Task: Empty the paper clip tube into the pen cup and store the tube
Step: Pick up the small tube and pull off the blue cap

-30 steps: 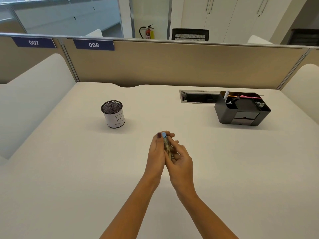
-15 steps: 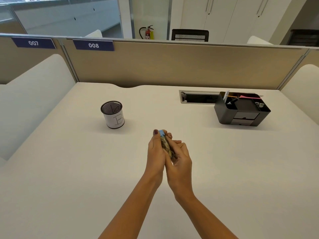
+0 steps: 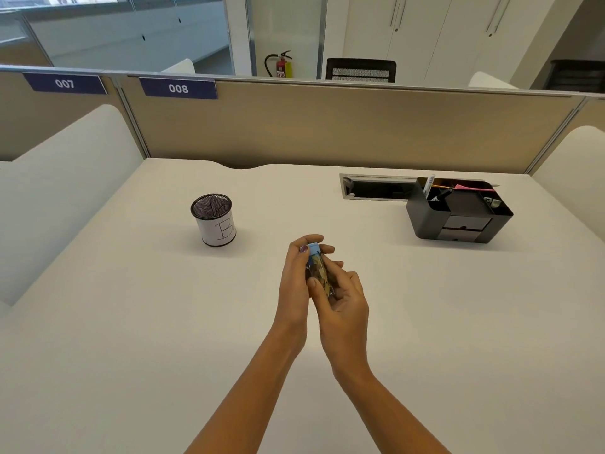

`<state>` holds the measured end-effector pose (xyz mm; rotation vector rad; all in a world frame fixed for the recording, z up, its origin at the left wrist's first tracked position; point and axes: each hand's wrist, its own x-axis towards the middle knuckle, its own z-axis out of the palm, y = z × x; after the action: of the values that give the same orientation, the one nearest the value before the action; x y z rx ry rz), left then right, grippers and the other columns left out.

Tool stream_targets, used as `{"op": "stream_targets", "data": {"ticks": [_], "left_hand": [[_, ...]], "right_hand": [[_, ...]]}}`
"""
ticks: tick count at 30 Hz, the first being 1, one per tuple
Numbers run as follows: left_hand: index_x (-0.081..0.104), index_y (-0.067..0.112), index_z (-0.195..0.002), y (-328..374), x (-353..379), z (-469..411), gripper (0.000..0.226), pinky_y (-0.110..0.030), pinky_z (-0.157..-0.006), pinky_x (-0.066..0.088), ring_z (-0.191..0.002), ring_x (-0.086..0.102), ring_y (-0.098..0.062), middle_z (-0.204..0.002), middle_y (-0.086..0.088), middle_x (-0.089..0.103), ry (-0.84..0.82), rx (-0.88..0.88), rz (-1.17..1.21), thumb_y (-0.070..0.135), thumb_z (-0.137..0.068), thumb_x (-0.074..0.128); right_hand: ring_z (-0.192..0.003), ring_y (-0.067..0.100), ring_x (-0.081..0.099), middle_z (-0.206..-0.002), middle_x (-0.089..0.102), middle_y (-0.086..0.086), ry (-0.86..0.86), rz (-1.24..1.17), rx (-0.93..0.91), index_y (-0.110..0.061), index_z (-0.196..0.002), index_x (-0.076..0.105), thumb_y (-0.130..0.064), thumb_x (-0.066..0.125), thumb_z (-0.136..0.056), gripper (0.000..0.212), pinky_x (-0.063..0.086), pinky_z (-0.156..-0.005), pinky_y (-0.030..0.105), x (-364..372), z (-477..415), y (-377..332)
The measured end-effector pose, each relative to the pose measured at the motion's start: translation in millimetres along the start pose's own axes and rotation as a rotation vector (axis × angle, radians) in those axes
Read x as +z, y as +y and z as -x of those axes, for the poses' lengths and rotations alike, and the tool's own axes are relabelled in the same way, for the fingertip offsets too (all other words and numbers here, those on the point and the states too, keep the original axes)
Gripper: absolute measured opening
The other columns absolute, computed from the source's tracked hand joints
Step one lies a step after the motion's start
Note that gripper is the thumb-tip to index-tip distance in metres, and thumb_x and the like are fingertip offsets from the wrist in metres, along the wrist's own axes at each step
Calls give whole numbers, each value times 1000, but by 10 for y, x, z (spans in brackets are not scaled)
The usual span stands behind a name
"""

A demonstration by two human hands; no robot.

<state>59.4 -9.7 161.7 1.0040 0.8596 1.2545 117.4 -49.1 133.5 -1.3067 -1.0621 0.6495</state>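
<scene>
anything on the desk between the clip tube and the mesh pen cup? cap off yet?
No obstacle: bare desk lies between the paper clip tube, held by both hands, and the pen cup. The blue cap is still on, under the left hand fingertips.

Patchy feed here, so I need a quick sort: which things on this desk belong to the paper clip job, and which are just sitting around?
Part of the job:
- paper clip tube, blue cap on, held by left hand and right hand
- mesh pen cup marked B
- black desk organizer, probably where the tube goes

Just there:
- cable slot
- fire extinguisher
- 008 label
</scene>
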Motion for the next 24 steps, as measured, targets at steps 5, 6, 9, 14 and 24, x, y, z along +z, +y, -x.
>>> {"op": "stream_targets", "data": {"ticks": [5, 6, 9, 14, 24], "left_hand": [[60, 19, -107, -1, 1, -17, 30, -28, -72, 57, -91, 69, -21, -94, 4, 71, -11, -37, -1, 32, -101, 34], [60, 19, -109, 1, -1, -21, 31, -28, -71, 57, -89, 69, -20, -94, 5, 71, -12, -44, -11, 31, -101, 33], [60, 18, -114, 19, 0, -30, 33, -29, -70, 58, -85, 68, -15, -102, 5, 72, -20, -50, -58, 29, -102, 31], [65, 17, -104, 100, -4, -66, 35, -44, -80, 56, -88, 67, -21, -98, 0, 71, -20, -92, 7, 22, -101, 31], [62, 16, -109, 71, 8, -105, 31, -32, -77, 56, -95, 69, -17, -97, 2, 70, -66, -132, 61, 33, -99, 38]], "right_hand": [[-93, 8, 61, -99, 56, 1, 109, 195, -158, -12, -123, 62, -4, 71, -85, 40, 50, -81, 6, 9, 9, -45], [-92, 8, 61, -99, 56, 2, 127, 216, -171, -11, -122, 63, -3, 72, -84, 40, 50, -80, 6, 8, 6, -48], [-92, 9, 62, -101, 56, 3, 157, 195, -143, -12, -115, 64, -3, 74, -83, 36, 49, -79, 4, 16, -7, -56], [-93, 8, 63, -100, 58, 3, 162, 194, -135, -12, -113, 64, -5, 74, -83, 33, 49, -80, 5, 21, -22, -72], [-90, -13, 57, -97, 50, -21, 48, 204, -39, -31, -102, 43, -6, 67, -90, 37, 44, -72, -1, 16, -81, -199]]}}
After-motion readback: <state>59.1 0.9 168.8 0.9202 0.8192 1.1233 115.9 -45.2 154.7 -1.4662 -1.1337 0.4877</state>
